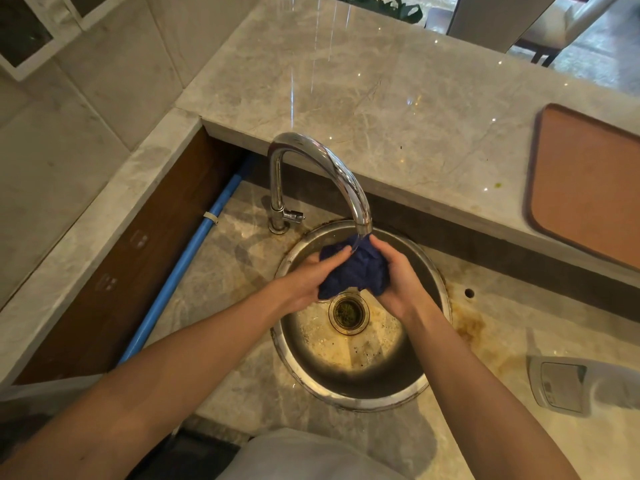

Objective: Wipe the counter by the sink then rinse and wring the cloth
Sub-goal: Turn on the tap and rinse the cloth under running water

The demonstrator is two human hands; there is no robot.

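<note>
1. Left hand (304,282) and right hand (398,275) both clamped on bunched blue cloth (356,268), held over sink (349,396) under faucet (332,168) spout.
2. Step: rinsing, judging by position.
3. Next: twist cloth to wring.

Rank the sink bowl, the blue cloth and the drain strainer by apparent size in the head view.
1. Round steel sink bowl, by far the largest.
2. Dark blue cloth, bunched between both hands and nearer the camera, so slightly flattered.
3. Drain strainer, the smallest.
</note>
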